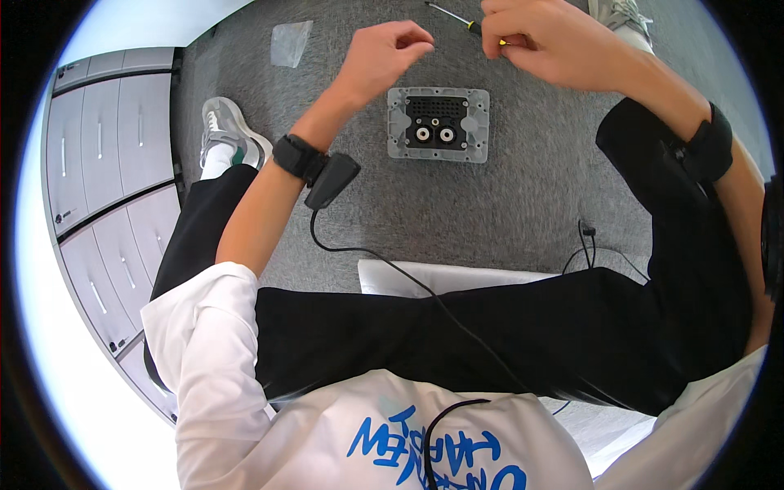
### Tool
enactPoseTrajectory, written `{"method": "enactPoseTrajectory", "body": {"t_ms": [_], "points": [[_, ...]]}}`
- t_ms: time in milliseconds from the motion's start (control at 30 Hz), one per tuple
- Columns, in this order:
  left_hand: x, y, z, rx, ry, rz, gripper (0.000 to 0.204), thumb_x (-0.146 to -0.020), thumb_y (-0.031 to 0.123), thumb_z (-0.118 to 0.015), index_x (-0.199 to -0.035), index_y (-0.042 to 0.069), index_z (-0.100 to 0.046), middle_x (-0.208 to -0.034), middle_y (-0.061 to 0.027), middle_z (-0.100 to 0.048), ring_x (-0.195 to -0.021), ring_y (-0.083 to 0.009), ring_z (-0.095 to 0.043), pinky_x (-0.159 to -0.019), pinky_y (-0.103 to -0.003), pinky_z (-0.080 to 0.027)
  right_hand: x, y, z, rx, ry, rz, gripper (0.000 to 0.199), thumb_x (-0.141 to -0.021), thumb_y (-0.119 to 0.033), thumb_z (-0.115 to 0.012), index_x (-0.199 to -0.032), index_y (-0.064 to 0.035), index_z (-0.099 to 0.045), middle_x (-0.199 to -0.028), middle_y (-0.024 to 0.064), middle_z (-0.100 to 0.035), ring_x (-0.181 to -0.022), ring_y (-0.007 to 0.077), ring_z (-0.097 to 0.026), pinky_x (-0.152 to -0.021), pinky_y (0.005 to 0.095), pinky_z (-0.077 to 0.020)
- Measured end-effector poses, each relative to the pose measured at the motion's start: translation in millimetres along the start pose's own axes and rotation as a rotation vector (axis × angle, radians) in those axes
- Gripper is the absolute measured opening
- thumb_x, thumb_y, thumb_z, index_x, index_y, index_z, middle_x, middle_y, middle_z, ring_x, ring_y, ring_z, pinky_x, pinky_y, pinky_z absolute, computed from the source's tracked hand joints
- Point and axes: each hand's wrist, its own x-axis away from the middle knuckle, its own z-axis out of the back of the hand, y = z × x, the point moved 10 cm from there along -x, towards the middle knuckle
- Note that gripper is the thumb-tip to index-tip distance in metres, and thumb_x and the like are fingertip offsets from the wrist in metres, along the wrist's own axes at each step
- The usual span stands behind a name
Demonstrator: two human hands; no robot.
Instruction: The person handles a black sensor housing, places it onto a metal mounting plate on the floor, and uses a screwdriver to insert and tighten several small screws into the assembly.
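Note:
A screwdriver (pixel 474 28) with a yellow and black handle is gripped in my right hand (pixel 535 42), its metal shaft pointing up and to the left. My left hand (pixel 385 55) hovers left of it, thumb and fingers curled together in a pinch. Whether anything small sits between those fingertips cannot be seen. Below and between both hands, a grey rectangular housing (pixel 398 145) lies on the carpet, touched by neither. Set into it is a black panel (pixel 435 109) with two round, pale-rimmed fittings and several small screws.
A clear plastic bag (pixel 291 43) lies on the carpet (pixel 531 204) at the far left. Grey cabinets (pixel 102 135) line the left side. A black cable (pixel 367 250) runs from my left wrist device (pixel 333 180) across my legs. Thin wires (pixel 590 245) lie near my right leg.

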Motion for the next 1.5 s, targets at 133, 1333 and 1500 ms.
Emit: {"method": "enactPoseTrajectory", "body": {"t_ms": [133, 1333, 1500], "points": [[21, 52, -24, -0.144, -0.144, -0.196, 0.015, -0.093, 0.016, -0.071, -0.102, 0.005, -0.075, -0.090, -0.0052, -0.072, -0.079, -0.0174, -0.069, -0.074, -0.029, -0.055, 2, -1, -1, 0.007, -0.005, 0.008, 0.009, -0.081, -0.002, -0.059, -0.086, -0.0005, -0.067, -0.086, 0.0152, -0.063, -0.085, 0.0349, -0.064, -0.076, 0.0428, -0.0511], [79, 74, -84, -0.593, -0.321, -0.429, 0.007, -0.084, 0.006, -0.068, -0.090, 0.003, -0.069, -0.085, -0.0124, -0.065, -0.086, -0.0307, -0.067, -0.076, -0.043, -0.055, 2, 11, -3, 0.056, -0.023, -0.026, 0.013, -0.080, -0.001, -0.060, -0.087, 0.0017, -0.069, -0.086, 0.0154, -0.066, -0.084, 0.0337, -0.066, -0.075, 0.0422, -0.0518], [77, 66, -81, -0.569, -0.323, -0.351, 0.008, -0.087, 0.009, -0.066, -0.091, 0.003, -0.069, -0.086, -0.0115, -0.065, -0.086, -0.0308, -0.067, -0.075, -0.042, -0.054, 2, 7, -3, 0.049, -0.013, 0.005, 0.013, -0.079, -0.002, -0.060, -0.087, 0.0017, -0.069, -0.087, 0.0156, -0.066, -0.084, 0.0337, -0.066, -0.075, 0.0421, -0.0519]]}}
